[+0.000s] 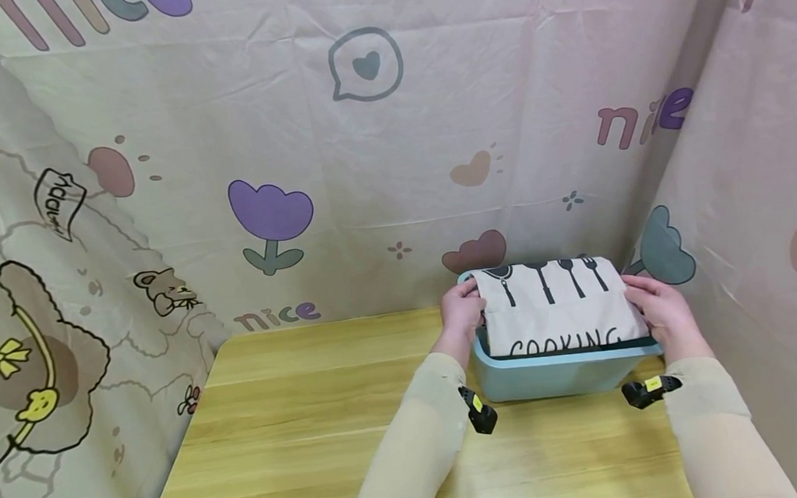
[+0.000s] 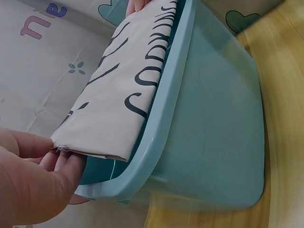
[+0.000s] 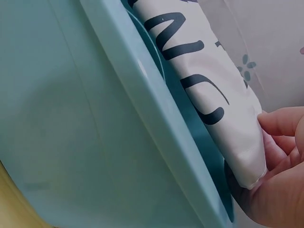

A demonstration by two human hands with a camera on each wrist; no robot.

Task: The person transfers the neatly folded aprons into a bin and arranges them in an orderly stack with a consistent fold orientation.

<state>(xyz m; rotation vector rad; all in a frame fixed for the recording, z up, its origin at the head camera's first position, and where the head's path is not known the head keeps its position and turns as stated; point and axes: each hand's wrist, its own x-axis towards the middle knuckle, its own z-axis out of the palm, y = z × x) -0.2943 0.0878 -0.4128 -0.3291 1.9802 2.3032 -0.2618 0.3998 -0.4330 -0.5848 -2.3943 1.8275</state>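
A folded white cloth (image 1: 558, 303), printed with dark kitchen utensils and the word COOKING, lies over the mouth of a light blue plastic bin (image 1: 553, 377). Its left end is pinched between the thumb and fingers of my left hand (image 1: 462, 314), as the left wrist view shows close up. On the opposite side my right hand (image 1: 663, 311) grips the cloth's right end, fingers curled at its edge. Both hands are at the bin's rim. Along the front, a narrow gap separates the cloth from the rim (image 2: 164, 118). Most of the bin's inside is hidden under the cloth.
The bin stands at the back right of a wooden table (image 1: 300, 426). Behind the table hangs a printed curtain (image 1: 364, 151), and more of it runs down the left and right sides, close to my right hand.
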